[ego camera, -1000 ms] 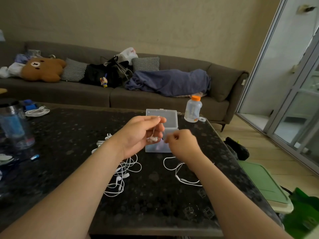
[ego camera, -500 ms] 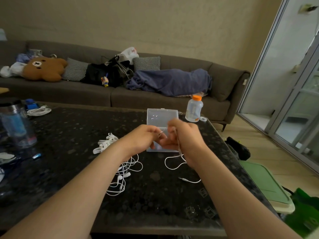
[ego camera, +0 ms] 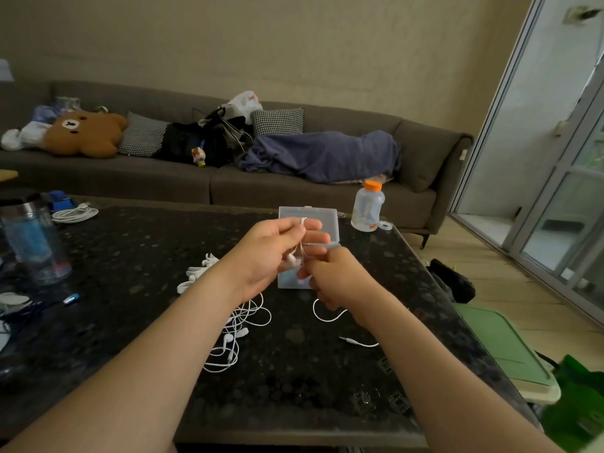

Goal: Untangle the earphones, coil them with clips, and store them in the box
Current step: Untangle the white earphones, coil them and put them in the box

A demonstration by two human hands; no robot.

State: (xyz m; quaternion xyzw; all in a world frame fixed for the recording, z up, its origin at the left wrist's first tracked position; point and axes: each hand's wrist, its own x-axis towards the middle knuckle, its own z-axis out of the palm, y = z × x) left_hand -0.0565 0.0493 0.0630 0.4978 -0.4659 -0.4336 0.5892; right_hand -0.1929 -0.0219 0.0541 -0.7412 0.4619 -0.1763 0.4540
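Earphones [ego camera: 293, 260] hang between both hands above the dark speckled table [ego camera: 130, 256]. The left hand [ego camera: 271, 256] grips the cord and buds, and the right hand [ego camera: 340, 279] pinches the cord lower down, its loose end (plug included) trailing onto the tabletop. A second tangle [ego camera: 235, 335] lies near the white clips [ego camera: 196, 273]. The clear box [ego camera: 323, 220] sits behind the hands, and a grey sofa [ego camera: 294, 191] lines the wall.

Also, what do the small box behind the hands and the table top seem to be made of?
The box: probably clear plastic, slightly frosted; one can see dimly through its thin walls. The table top: looks like polished dark stone, perhaps granite, with pale flecks and a soft sheen; it could also be an imitation.
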